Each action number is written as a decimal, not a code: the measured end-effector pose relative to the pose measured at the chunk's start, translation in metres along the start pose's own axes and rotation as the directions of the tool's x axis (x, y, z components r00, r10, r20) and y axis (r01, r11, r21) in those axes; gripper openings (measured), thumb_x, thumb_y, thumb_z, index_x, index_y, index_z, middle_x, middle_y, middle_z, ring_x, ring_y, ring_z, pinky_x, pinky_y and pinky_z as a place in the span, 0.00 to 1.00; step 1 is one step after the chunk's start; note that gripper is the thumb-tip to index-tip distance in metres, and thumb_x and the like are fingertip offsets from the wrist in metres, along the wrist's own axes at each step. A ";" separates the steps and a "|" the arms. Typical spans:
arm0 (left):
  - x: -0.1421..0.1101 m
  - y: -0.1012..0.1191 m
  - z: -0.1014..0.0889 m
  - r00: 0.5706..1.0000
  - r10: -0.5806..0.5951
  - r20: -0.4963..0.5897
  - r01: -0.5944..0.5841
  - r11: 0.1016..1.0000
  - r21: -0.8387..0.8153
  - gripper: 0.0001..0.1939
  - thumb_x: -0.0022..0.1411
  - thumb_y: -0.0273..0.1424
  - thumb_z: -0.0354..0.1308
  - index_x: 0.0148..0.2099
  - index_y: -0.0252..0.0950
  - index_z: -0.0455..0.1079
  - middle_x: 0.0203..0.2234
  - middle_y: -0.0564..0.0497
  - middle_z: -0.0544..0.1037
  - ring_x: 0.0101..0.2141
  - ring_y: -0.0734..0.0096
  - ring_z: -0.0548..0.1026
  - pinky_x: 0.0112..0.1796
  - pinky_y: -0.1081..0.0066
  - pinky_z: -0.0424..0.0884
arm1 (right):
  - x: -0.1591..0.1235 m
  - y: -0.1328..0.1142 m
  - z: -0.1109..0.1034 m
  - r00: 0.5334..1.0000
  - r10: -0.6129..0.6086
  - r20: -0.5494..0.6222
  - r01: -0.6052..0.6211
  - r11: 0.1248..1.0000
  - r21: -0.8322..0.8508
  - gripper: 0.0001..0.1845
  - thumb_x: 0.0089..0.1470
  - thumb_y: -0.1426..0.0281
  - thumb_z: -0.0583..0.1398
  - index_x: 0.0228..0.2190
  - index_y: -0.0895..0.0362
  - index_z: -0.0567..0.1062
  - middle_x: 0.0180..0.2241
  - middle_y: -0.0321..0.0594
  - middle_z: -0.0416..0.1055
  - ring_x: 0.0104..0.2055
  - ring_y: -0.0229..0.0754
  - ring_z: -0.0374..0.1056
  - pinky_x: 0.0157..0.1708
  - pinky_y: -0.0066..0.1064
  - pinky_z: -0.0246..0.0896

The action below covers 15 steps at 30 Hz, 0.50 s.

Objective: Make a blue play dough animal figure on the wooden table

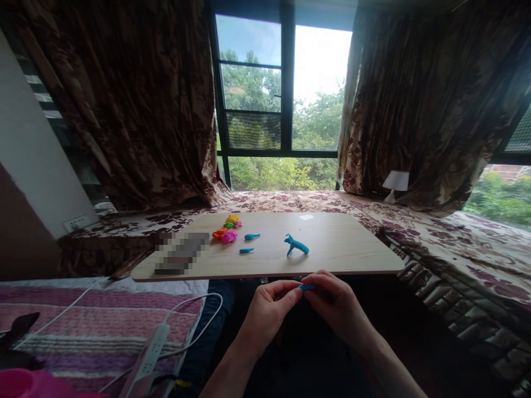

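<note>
My left hand [269, 308] and my right hand [335, 301] meet just below the near edge of a light wooden table [352, 243]. Both pinch a small blue clay piece [307, 287] between their fingertips. On the table stands a blue clay figure [296, 245] with legs. Two small blue clay pieces [252, 236] [246, 250] lie to its left. A heap of coloured clay lumps [227, 228], orange, pink, yellow and green, sits further left.
A blurred dark object [182, 253] lies on the table's left part. A white power strip [151, 351] with cables rests on a striped blanket [83, 326] at lower left. A small white lamp [395, 185] stands by the curtained window [282, 99].
</note>
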<state>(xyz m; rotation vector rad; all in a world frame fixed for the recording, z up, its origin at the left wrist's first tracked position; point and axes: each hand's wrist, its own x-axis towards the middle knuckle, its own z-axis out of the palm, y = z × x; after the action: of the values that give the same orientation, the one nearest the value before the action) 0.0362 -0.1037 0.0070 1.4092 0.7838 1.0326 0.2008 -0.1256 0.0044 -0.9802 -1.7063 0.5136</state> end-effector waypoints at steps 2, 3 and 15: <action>0.000 0.001 -0.001 0.999 0.037 -0.021 -0.034 0.994 0.100 0.15 0.55 0.37 0.57 0.43 0.36 0.74 0.31 0.50 0.78 0.36 0.67 0.72 0.39 0.71 0.65 | 0.000 -0.001 0.000 1.000 -0.016 0.015 0.017 0.999 -0.031 0.08 0.51 0.73 0.58 0.36 0.54 0.74 0.33 0.38 0.69 0.33 0.38 0.66 0.32 0.28 0.62; 0.001 0.001 -0.001 0.998 0.053 -0.030 -0.048 0.988 0.147 0.15 0.55 0.38 0.56 0.42 0.36 0.74 0.29 0.50 0.78 0.35 0.68 0.72 0.37 0.72 0.66 | 0.000 -0.001 0.001 1.000 -0.020 0.017 0.021 0.999 -0.047 0.08 0.51 0.72 0.58 0.35 0.54 0.75 0.33 0.38 0.69 0.33 0.39 0.66 0.32 0.29 0.62; 0.021 -0.005 -0.040 0.926 0.209 -0.314 -0.072 0.915 0.397 0.16 0.55 0.41 0.53 0.36 0.35 0.74 0.28 0.51 0.79 0.32 0.69 0.74 0.36 0.72 0.68 | 0.004 0.031 -0.006 0.863 0.444 -0.239 -0.381 0.885 0.268 0.16 0.48 0.59 0.60 0.34 0.58 0.74 0.22 0.35 0.69 0.22 0.38 0.64 0.21 0.28 0.60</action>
<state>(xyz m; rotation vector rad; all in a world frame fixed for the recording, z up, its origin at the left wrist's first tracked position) 0.0084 -0.0686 0.0029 1.6510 1.2082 1.3197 0.2171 -0.1050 -0.0141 -1.2075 -1.1447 0.7720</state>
